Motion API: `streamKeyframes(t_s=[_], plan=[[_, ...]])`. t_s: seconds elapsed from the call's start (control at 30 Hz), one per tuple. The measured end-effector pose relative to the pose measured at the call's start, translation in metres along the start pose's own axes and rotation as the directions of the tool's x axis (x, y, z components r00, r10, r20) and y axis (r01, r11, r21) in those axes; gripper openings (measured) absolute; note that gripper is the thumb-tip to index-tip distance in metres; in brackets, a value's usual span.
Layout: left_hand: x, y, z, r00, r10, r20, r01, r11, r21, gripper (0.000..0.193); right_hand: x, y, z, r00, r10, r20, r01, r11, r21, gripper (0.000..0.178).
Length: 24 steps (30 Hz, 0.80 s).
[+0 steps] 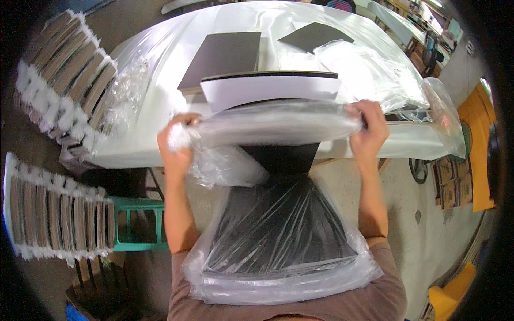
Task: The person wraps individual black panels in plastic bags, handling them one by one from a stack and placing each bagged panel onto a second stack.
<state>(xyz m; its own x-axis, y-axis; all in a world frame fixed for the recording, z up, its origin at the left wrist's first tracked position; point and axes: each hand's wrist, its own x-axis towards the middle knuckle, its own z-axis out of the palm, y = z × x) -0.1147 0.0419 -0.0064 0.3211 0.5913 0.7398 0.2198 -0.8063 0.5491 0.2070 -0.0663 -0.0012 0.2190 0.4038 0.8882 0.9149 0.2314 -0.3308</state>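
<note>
A clear plastic bag (284,127) is stretched between my two hands over the table's near edge, blurred by motion. My left hand (178,140) is closed on its left end, where loose film bunches and hangs down. At the right end, my right hand (370,127) pinches the film. Below them a black board (281,224) inside clear plastic slopes toward my chest, with folded film along its lower edge. Just beyond the stretched film stands a dark-edged panel with a white face (270,91); the film hides its lower part.
Plastic sheeting covers the table (128,144). A dark board (225,59) and another dark board (316,37) lie farther back, beside crumpled clear bags (364,75). Wrapped stacks (64,214) stand at left by a green stool (160,224). Brown cartons (454,182) are at right.
</note>
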Motion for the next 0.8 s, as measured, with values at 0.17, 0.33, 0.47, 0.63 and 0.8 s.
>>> streamKeyframes(t_s=[0.17, 0.33, 0.47, 0.63, 0.8], plan=[[0.019, 0.019, 0.009, 0.497, -0.764, 0.412, 0.836, 0.293, -0.464, 0.032, 0.025, 0.021, -0.029, 0.534, 0.432, 0.727, -0.845, 0.233, 0.482, 0.022], [-0.024, -0.031, 0.035, 0.306, -0.765, 0.567, 0.940, 0.149, -0.306, 0.033, -0.049, 0.073, -0.022, 0.152, 0.420, 0.895, -0.950, -0.187, 0.249, 0.033], [-0.111, -0.086, 0.050, 0.266, -0.730, 0.630, 0.951, 0.093, -0.294, 0.034, -0.156, 0.077, -0.006, -0.027, 0.389, 0.921, -0.936, -0.333, 0.114, 0.038], [-0.177, -0.120, 0.066, 0.241, -0.780, 0.577, 0.967, 0.142, -0.213, 0.034, -0.202, 0.074, 0.015, -0.043, 0.478, 0.877, -0.992, -0.122, 0.018, 0.051], [-0.202, -0.151, 0.076, 0.274, -0.841, 0.466, 0.954, 0.299, -0.021, 0.035, -0.231, 0.116, 0.052, 0.017, 0.522, 0.853, -0.931, 0.320, -0.177, 0.042]])
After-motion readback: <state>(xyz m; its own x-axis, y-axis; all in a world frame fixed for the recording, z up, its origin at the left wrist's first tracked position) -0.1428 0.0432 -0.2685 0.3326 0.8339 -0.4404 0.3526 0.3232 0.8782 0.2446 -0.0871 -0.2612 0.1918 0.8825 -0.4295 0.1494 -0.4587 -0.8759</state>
